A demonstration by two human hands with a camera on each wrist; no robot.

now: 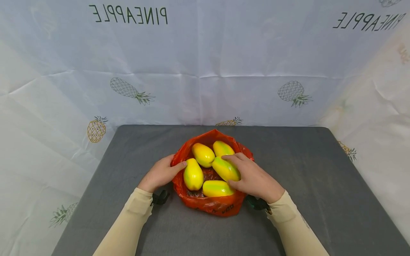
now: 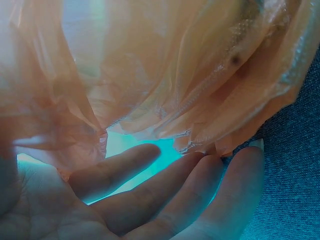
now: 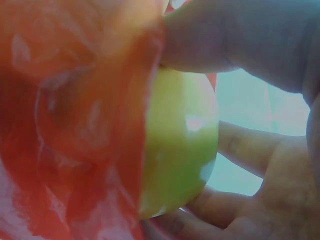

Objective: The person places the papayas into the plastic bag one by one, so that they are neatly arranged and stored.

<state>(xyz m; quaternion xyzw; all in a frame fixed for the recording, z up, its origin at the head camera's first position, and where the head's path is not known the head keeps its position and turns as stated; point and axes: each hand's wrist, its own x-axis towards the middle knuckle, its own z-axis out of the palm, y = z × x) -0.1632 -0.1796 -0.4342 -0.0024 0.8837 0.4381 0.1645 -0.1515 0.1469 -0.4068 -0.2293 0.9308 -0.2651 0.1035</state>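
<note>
A red plastic bag (image 1: 221, 209) sits wide open on the table with several yellow-green mangoes inside, one mango (image 1: 193, 175) at its left side. My left hand (image 1: 162, 173) holds the bag's left rim, thumb over the edge towards the mangoes. In the left wrist view its fingers (image 2: 185, 180) lie against the outside of the thin plastic. My right hand (image 1: 253, 177) reaches over the right rim and grips a mango (image 1: 225, 169) between thumb and fingers. The right wrist view shows this mango (image 3: 182, 140) partly hidden behind the red plastic.
Another mango (image 1: 217, 188) lies at the front of the bag, and two more, one a mango (image 1: 203, 155), lie towards its back. The bag stands on a grey table (image 1: 147, 142). Behind the table hangs a white cloth (image 1: 205, 53) printed with pineapples.
</note>
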